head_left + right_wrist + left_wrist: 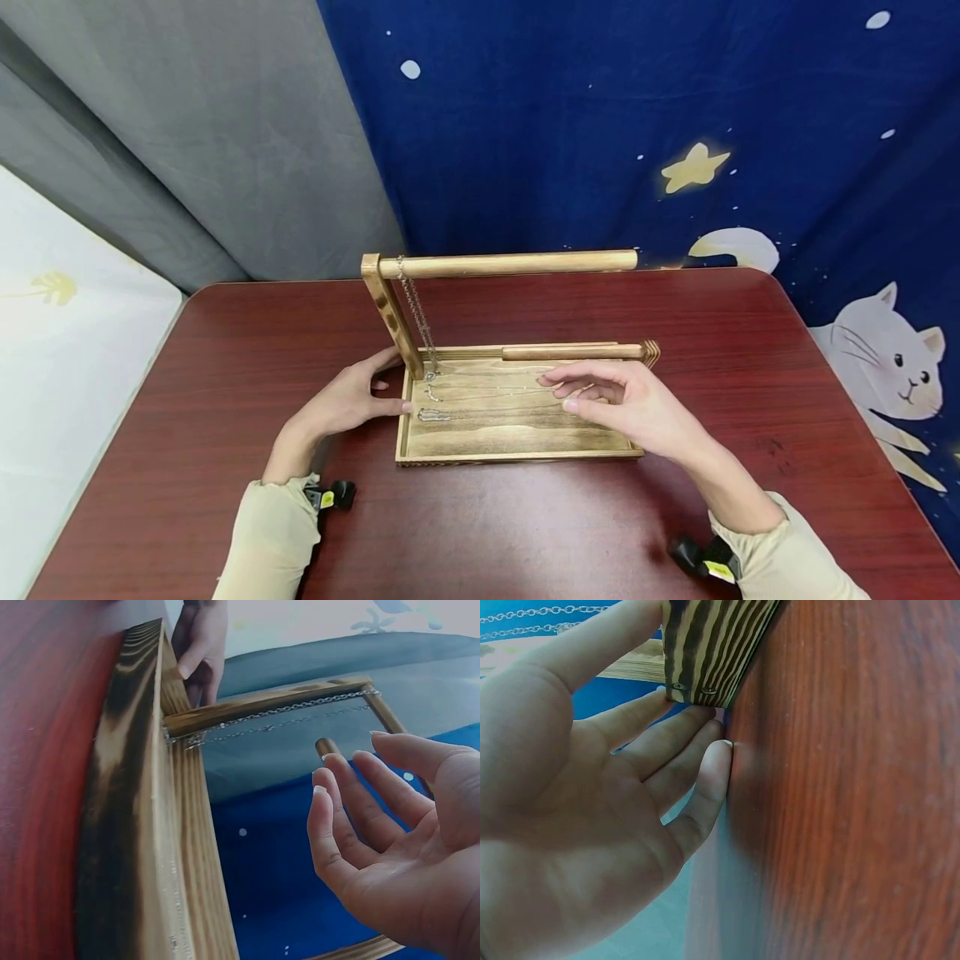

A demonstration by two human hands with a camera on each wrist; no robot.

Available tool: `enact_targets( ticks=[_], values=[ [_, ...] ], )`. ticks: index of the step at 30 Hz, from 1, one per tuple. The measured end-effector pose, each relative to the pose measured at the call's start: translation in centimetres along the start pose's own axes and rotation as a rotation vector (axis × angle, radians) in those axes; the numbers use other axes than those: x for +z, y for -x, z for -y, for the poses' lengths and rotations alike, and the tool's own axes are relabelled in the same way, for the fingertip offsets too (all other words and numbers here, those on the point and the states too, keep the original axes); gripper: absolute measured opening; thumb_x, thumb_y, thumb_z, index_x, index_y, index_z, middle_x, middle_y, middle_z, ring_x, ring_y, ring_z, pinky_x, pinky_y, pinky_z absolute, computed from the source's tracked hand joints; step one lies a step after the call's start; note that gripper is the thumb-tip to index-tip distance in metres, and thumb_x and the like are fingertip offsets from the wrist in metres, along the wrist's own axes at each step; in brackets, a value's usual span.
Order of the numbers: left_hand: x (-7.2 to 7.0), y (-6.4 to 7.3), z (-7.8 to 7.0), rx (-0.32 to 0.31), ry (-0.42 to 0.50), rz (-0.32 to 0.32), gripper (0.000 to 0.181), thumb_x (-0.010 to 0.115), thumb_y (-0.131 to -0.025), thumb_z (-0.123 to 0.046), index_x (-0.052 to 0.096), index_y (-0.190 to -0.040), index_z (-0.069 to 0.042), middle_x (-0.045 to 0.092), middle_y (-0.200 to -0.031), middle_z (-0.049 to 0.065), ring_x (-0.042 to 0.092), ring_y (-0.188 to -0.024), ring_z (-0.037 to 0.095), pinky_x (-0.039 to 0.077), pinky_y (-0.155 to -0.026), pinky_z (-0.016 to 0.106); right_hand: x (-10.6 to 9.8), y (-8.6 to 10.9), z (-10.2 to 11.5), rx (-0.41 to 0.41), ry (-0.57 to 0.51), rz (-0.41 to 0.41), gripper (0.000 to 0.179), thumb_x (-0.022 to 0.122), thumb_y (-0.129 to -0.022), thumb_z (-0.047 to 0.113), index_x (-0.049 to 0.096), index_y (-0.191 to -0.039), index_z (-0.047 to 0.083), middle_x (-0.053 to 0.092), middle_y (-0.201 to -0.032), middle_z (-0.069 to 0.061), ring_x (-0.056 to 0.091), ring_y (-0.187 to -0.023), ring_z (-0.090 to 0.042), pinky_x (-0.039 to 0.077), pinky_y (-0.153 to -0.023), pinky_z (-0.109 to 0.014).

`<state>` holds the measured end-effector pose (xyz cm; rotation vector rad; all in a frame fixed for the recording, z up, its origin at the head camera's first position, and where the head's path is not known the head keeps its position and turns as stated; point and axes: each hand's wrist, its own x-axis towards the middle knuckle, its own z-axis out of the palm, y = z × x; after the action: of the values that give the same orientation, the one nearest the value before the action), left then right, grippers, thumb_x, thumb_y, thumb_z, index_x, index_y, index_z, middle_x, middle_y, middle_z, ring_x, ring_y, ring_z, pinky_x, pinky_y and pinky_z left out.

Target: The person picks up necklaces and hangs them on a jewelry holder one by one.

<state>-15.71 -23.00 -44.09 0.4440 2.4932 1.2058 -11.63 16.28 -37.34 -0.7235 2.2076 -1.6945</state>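
Observation:
A wooden jewelry stand [525,457] with a tray base stands on the table. Its post rises at the left and carries a round bar [510,265]. From the bar's left end hangs a silver chain necklace [416,308], reaching down to the tray. Thin necklaces lie along the tray floor, one with a silver piece [433,415] at its left end. My left hand [348,396] touches the tray's left end, thumb at the rim and fingers by the post. Over the tray's right part hovers my right hand [615,400], fingers loosely bent and apart, with nothing visible between them.
A second, shorter wooden bar [577,352] runs along the tray's back edge. The stand sits on a dark red table [510,517]. Behind it hang a grey curtain [225,125] and a blue curtain [525,125] printed with stars and a cat.

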Motion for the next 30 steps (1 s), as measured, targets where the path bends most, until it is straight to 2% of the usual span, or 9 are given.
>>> enact_targets(
  ticks=[10, 18, 25, 30],
  values=[
    [0.0, 0.2, 0.0, -0.016, -0.011, 0.001, 0.090, 0.081, -0.085, -0.027, 0.030, -0.156, -0.007, 0.038, -0.155, 0.015, 0.053, -0.126, 0.037, 0.046, -0.101, 0.050, 0.1, 0.4, -1.4, 0.001, 0.029, -0.023, 0.030, 0.068, -0.094, 0.007, 0.070, -0.123, 0.013, 0.071, -0.119, -0.001, 0.066, -0.103, -0.022, 0.056, -0.084, -0.030],
    [0.0, 0.0, -0.2, -0.018, -0.007, 0.001, 0.091, 0.082, -0.084, -0.025, 0.029, -0.156, -0.005, 0.038, -0.155, 0.016, 0.055, -0.124, 0.038, 0.047, -0.101, 0.049, 0.2, 0.4, -2.3, 0.005, 0.051, -0.070, 0.027, 0.067, -0.093, 0.001, 0.072, -0.118, 0.011, 0.072, -0.113, -0.010, 0.068, -0.097, -0.018, 0.057, -0.076, -0.029],
    [0.0, 0.0, -0.2, -0.015, -0.003, 0.003, 0.091, 0.082, -0.084, -0.024, 0.029, -0.156, -0.004, 0.038, -0.154, 0.017, 0.054, -0.125, 0.038, 0.046, -0.102, 0.049, 0.3, 0.2, -2.9, 0.055, 0.061, -0.078, 0.025, 0.070, -0.093, 0.008, 0.072, -0.117, 0.014, 0.071, -0.114, -0.012, 0.068, -0.097, -0.027, 0.058, -0.072, -0.030],
    [-0.1, 0.1, -0.3, -0.029, -0.012, 0.004, 0.091, 0.081, -0.084, -0.025, 0.029, -0.156, -0.005, 0.038, -0.155, 0.016, 0.055, -0.123, 0.038, 0.046, -0.101, 0.050, 0.4, 0.0, -3.5, 0.061, 0.060, -0.084, 0.025, 0.071, -0.093, 0.010, 0.073, -0.117, 0.015, 0.071, -0.115, -0.013, 0.066, -0.100, -0.035, 0.057, -0.076, -0.029]
  ],
)
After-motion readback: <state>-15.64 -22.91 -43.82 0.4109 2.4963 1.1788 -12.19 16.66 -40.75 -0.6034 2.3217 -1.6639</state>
